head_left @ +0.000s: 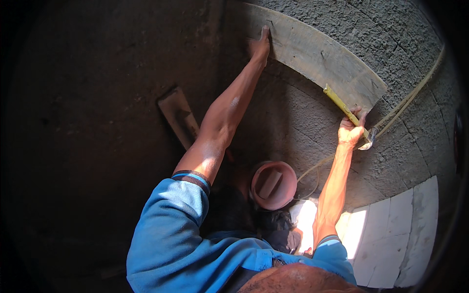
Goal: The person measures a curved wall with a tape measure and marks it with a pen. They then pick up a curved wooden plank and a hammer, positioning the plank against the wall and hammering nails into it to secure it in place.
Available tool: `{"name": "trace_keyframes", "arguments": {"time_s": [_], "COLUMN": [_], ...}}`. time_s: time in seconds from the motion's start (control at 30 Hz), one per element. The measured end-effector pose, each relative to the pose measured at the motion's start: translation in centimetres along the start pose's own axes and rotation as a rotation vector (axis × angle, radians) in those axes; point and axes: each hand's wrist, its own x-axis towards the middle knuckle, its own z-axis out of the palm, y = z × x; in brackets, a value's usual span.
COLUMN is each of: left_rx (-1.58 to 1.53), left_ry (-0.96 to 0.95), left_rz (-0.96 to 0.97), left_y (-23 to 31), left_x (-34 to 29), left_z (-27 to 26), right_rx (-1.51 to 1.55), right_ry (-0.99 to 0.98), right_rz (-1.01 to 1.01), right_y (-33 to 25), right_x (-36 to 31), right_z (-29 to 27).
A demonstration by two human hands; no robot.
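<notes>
A long, flat grey wooden board [317, 53] lies across the rough cement wall, with a few nails standing out of its face. My left hand [261, 48] grips its lower edge toward the far left end, one digit up on the face; the other fingers are in shadow. At the board's near right end, my right hand [350, 131] is closed round a hammer [338, 101] with a yellow handle. The handle points up and left over the board's corner, and the metal head sits below the hand. Some right-hand fingertips reach the board's end.
Below, a pink bucket [294, 181] holds a block-like piece [270, 184]. A plasterer's float [179, 115] is beside my left forearm. A pale hose [419, 88] runs along the wall at right. White blocks [395, 229] stand at lower right. The left side is dark.
</notes>
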Motion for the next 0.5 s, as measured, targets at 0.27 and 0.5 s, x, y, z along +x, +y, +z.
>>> {"name": "trace_keyframes", "arguments": {"time_s": [0.27, 0.5], "left_rx": [-0.169, -0.037], "left_ry": [-0.090, -0.206], "left_rz": [0.103, -0.071], "left_y": [1.7, 0.4], "left_x": [-0.9, 1.4], "left_z": [-1.7, -2.1], "right_rx": [-0.051, -0.165], "right_ry": [0.037, 0.119], "right_rz": [-0.003, -0.005], "right_y": [1.5, 1.3], "right_x": [1.2, 0.2], "right_z": [0.8, 1.9]}}
